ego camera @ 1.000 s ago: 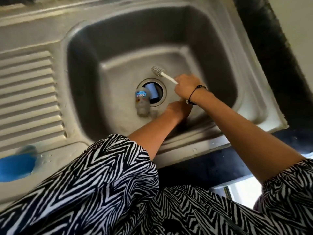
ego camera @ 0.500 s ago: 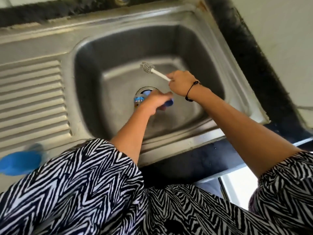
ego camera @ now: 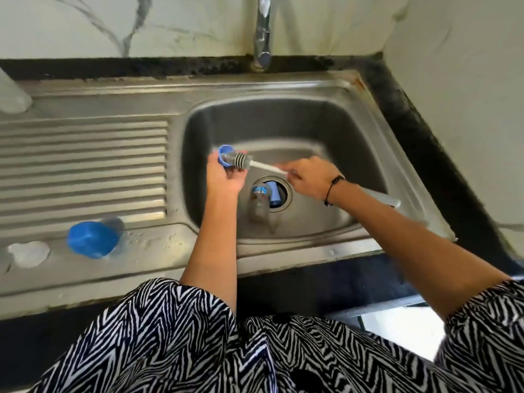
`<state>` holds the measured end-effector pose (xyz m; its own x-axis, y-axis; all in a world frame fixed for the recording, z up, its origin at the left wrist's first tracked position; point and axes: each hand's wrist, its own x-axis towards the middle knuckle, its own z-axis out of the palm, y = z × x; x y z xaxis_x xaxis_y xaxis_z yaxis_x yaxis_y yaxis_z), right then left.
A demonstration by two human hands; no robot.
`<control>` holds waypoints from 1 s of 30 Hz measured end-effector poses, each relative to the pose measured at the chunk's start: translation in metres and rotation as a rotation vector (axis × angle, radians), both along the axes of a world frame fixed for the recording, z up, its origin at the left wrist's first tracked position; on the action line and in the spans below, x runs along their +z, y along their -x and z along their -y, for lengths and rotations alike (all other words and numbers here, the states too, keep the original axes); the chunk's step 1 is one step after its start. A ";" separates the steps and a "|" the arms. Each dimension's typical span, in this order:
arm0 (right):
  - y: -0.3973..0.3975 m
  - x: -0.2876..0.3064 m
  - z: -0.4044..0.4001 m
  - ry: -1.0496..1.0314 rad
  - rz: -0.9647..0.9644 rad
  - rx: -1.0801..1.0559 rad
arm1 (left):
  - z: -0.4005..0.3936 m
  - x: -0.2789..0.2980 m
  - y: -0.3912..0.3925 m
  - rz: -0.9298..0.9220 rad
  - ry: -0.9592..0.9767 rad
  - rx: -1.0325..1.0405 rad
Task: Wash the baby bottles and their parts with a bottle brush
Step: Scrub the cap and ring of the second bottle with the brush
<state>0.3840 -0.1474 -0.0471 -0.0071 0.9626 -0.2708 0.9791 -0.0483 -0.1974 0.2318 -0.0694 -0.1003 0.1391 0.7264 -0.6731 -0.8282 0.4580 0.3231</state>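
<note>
My left hand (ego camera: 224, 177) holds a small blue bottle ring (ego camera: 224, 155) over the left side of the sink basin (ego camera: 334, 129). My right hand (ego camera: 309, 177) grips the white handle of the bottle brush (ego camera: 241, 161). The grey bristle head of the brush lies against the opening of the blue ring. A clear baby bottle (ego camera: 259, 201) with a blue label lies on the sink floor beside the drain. A pale blue part (ego camera: 274, 194) sits in the drain opening.
A blue cap (ego camera: 92, 239) and a whitish part (ego camera: 28, 252) lie on the front of the ribbed drainboard (ego camera: 85, 165). The tap (ego camera: 263, 32) stands behind the basin. A white object (ego camera: 11, 95) stands at the far left. A wall closes off the right side.
My left hand picked the blue ring up from the sink floor by the drain and lifted it to the left. The brush head swung left onto it. The view tilted up.
</note>
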 end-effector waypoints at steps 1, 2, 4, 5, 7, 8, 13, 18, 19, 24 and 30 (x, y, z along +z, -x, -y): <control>0.003 0.003 0.002 -0.002 0.020 0.014 | 0.000 0.006 -0.001 -0.032 -0.034 -0.021; 0.006 0.007 0.003 -0.018 0.023 0.020 | 0.000 0.013 -0.003 -0.059 -0.068 -0.042; 0.008 0.020 0.002 -0.062 0.004 0.016 | 0.004 0.027 -0.007 -0.092 -0.141 -0.083; 0.009 0.028 0.001 -0.076 -0.005 0.010 | 0.007 0.032 -0.008 -0.086 -0.175 -0.090; 0.010 0.040 -0.005 -0.097 -0.024 -0.001 | 0.010 0.043 -0.010 -0.047 -0.236 -0.097; 0.011 0.045 -0.009 -0.109 -0.038 -0.007 | 0.009 0.047 -0.011 -0.034 -0.263 -0.101; 0.027 0.061 -0.016 -0.179 -0.039 -0.025 | 0.003 0.064 -0.009 -0.050 -0.331 -0.089; 0.036 0.062 -0.002 -0.209 0.036 0.118 | 0.002 0.058 0.008 -0.010 -0.254 -0.101; 0.035 0.061 -0.001 -0.183 -0.022 0.134 | 0.004 0.054 0.011 0.001 -0.275 -0.100; 0.033 0.058 0.003 -0.078 -0.242 0.148 | 0.014 0.048 0.008 0.107 -0.462 0.125; 0.042 0.057 0.005 -0.120 0.053 0.121 | 0.009 0.056 -0.004 0.227 -0.314 0.124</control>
